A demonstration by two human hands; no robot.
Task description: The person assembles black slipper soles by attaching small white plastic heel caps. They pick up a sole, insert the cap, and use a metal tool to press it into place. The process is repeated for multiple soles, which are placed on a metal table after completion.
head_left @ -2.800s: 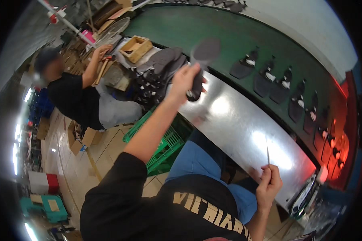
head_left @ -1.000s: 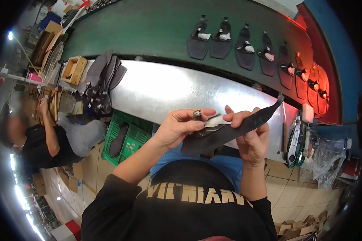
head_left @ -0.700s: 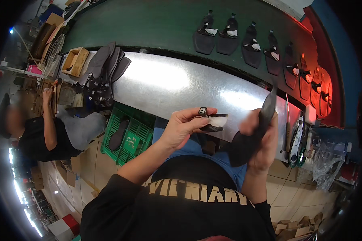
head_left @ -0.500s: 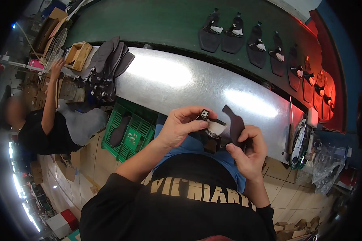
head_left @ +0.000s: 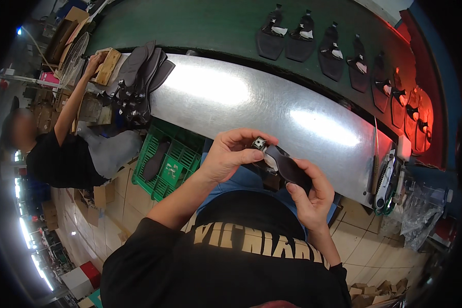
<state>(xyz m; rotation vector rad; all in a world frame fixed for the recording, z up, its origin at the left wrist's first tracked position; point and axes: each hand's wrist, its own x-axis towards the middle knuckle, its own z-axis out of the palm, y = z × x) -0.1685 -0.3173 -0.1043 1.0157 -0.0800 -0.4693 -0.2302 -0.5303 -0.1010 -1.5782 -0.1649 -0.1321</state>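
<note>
In front of my body, above the steel table's near edge, my left hand (head_left: 232,156) pinches a glossy black shoe part (head_left: 260,143) with a pale patch, partly hidden by the fingers. My right hand (head_left: 314,192) grips a dark, curved shoe sole (head_left: 294,173) by its wider end, thumb and fingers on opposite edges. The sole's narrow end lies against the black shoe part, over some of its pale patch. Whether the two are joined I cannot tell.
Black sandals (head_left: 331,54) stand in a row on the green belt (head_left: 190,25), the right ones under red light. Dark soles (head_left: 138,66) pile on the steel table (head_left: 215,97). A green crate (head_left: 177,159), a cutter (head_left: 385,182) and a co-worker reaching into a wooden box (head_left: 108,68) are nearby.
The sole in my right hand has turned and moved left, its narrow end now meeting the shoe part. The co-worker's hand has moved into the wooden box.
</note>
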